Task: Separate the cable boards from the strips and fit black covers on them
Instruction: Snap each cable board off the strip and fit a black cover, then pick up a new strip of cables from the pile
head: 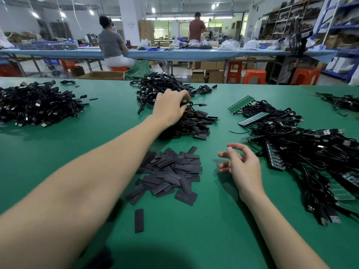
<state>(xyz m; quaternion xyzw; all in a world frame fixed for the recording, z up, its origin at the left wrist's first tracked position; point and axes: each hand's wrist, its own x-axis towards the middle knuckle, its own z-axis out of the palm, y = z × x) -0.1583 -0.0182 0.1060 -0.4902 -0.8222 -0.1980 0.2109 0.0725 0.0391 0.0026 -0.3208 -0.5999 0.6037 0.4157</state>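
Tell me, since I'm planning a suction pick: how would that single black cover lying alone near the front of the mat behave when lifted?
The lone black cover looks thin and flat, so probably very light and somewhat bendy. It lies flush on the green mat, so a fingertip grip may struggle to get under an edge. Its matte surface suggests little slipperiness, and it shouldn't roll.

Bare green desk (108, 121) runs open between the left cable heap (37, 105) and the middle heap (174, 105). The pile of black covers (171, 171) blocks the centre. The near edge lies open, save one stray cover (139, 220). Tangled cables and board strips (303, 148) crowd the right side.
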